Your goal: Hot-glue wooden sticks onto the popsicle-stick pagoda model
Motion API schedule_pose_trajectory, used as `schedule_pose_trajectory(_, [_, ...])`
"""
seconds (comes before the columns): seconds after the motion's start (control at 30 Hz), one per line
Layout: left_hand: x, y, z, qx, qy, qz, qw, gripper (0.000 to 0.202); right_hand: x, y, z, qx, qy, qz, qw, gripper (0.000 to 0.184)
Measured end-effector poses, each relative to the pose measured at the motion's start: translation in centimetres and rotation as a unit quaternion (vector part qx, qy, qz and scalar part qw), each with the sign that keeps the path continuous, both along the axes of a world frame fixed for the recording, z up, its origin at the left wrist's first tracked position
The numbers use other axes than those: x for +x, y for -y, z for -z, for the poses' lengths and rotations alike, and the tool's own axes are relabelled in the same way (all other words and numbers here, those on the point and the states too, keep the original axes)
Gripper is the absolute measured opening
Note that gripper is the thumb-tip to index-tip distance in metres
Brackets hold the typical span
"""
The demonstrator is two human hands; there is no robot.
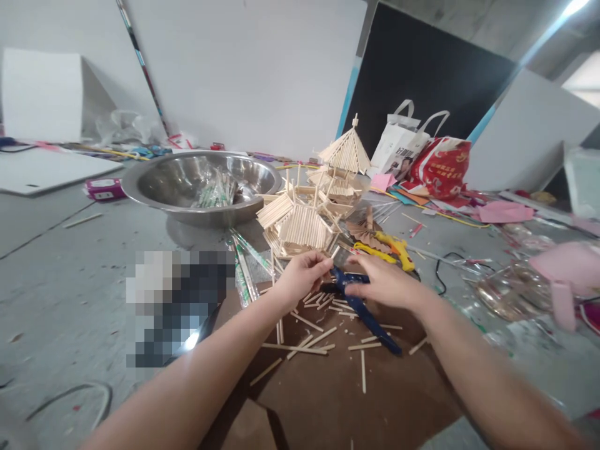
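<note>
My left hand [307, 273] is closed in a pinch, with the tip of a thin wooden stick [335, 252] showing just past its fingertips. Beside it, my right hand [387, 281] curls around a pair of blue-handled cutters [370, 320], whose jaws point toward the left fingertips. One long blue handle slants down to the right over the brown board [328, 400]. Loose cut sticks [312, 344] lie scattered under both hands. Right behind them stands a model pavilion built of wooden sticks [304, 226], with a pointed tiered roof [347, 152] rising at its back.
A steel basin [159, 209] holding plastic-wrapped sticks stands at the left. Wrapped stick packs [244, 269] lie near my left forearm. Past my right hand is a yellow glue gun [398, 249]. Paper scraps, a red bag [443, 165] and a white bag [396, 144] sit behind.
</note>
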State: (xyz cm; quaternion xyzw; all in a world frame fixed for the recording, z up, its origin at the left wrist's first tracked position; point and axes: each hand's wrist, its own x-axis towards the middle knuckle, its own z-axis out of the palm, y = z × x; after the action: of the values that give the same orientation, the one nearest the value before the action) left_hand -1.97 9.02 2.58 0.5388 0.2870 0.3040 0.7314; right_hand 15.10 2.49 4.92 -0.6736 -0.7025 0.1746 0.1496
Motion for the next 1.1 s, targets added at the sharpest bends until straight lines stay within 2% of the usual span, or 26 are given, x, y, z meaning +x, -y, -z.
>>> schedule_pose_trajectory(0.1, [-0.1, 0.2, -0.3, 0.077, -0.041, -0.018, 0.996, 0.019, 0.8, 2.5, 1.7, -0.073, 0.147, -0.018, 0.986, 0.102])
schedule_pose_trajectory(0.2, [0.0, 0.6, -0.1, 0.123, -0.074, -0.030, 0.989, 0.019, 1.1, 3.3, 3.1, -0.130, 0.194, -0.016, 0.972, 0.113])
schedule_pose_trajectory(0.27, [0.1, 0.8, 0.1, 0.140, -0.088, -0.042, 0.985, 0.018, 1.1, 3.2, 3.3, -0.119, 0.191, -0.024, 0.974, 0.109])
schedule_pose_trajectory(0.37, [0.1, 0.9, 0.5, 0.161, -0.090, -0.068, 0.980, 0.016, 1.0, 3.0, 3.0, -0.059, 0.181, -0.023, 0.981, 0.095])
schedule_pose_trajectory(0.6, [-0.2, 0.8, 1.1, 0.221, -0.062, -0.149, 0.962, 0.017, 2.2, 4.0, 2.6, 0.017, 0.144, 0.033, 0.989, 0.071])
schedule_pose_trajectory(0.7, [-0.2, 1.1, 1.2, 0.263, -0.068, -0.165, 0.948, 0.018, 2.9, 4.0, 3.0, 0.105, 0.147, 0.087, 0.980, 0.060])
schedule_pose_trajectory(0.77, [-0.2, 1.4, 1.2, 0.297, -0.082, -0.159, 0.938, 0.019, 3.2, 3.7, 3.5, 0.182, 0.149, 0.142, 0.961, 0.053])
schedule_pose_trajectory(0.83, [-0.2, 1.6, 1.2, 0.335, -0.103, -0.147, 0.925, 0.019, 3.2, 3.6, 4.0, 0.250, 0.145, 0.165, 0.943, 0.050])
schedule_pose_trajectory(0.93, [-0.1, 1.8, 1.2, 0.397, -0.124, -0.117, 0.902, 0.019, 2.9, 3.5, 4.5, 0.287, 0.134, 0.123, 0.940, 0.053])
schedule_pose_trajectory(1.1, [-0.1, 2.0, 1.1, 0.476, -0.131, -0.080, 0.866, 0.016, 1.8, 3.6, 4.5, 0.256, 0.106, 0.072, 0.958, 0.056])
